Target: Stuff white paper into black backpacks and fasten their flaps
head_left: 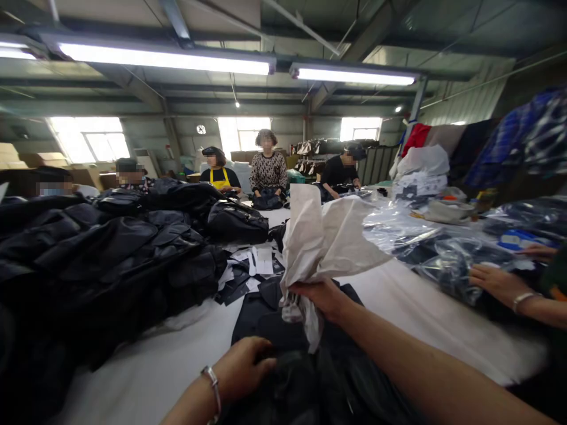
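My right hand (319,297) is closed around a bunch of crumpled white paper (325,239), holding it up above the table. My left hand (243,367), with a bracelet on the wrist, rests curled on a black bag (283,378) lying right in front of me; its fingers press into the bag's opening. The lower end of the paper hangs down onto the bag.
A big heap of black bags (101,254) fills the left of the white table (146,372). Loose paper tags (254,265) lie in the middle. At right, another person's hands (496,280) work on plastic-wrapped bags (447,260). Several people sit at the far end.
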`<state>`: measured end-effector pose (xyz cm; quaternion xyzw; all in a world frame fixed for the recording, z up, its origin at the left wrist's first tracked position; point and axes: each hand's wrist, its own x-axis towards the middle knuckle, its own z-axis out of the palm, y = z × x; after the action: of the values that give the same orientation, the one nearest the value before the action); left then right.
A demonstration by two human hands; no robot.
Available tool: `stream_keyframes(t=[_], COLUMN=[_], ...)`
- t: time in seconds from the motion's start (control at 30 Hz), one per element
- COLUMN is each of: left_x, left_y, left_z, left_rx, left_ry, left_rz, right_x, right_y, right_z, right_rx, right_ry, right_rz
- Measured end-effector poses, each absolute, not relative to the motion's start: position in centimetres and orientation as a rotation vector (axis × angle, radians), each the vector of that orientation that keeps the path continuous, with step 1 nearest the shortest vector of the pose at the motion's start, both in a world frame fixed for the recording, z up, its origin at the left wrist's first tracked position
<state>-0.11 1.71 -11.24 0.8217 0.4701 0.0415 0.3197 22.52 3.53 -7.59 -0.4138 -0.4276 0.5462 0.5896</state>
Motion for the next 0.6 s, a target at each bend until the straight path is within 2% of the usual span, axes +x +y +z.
stream_keyframes(t=[0.1, 0.33, 0.47, 0.6], left_x=[0.7, 1.7, 1.3, 0.6], left_y=[1.5, 2.0, 2.2, 2.6], left_z=[-12.9, -13.1, -12.4, -13.3], left_rx=[2.379, 2.414, 2.254, 2.302], left_ry=[1.176, 1.247, 1.28, 1.001], left_rz=[-0.038, -0.048, 0.203, 0.457], right_x=[22.8, 20.9, 20.2, 19.3], right_y=[4.8, 6.2, 7.8, 9.8], right_z=[-9.6, -13.1, -13.8, -13.9], right_rx=[-0.966, -0.972, -0.95, -0.946], right_ry=[-1.03, -0.927, -0.847, -0.872], right_rz=[1.324, 1.49, 1.467, 1.232])
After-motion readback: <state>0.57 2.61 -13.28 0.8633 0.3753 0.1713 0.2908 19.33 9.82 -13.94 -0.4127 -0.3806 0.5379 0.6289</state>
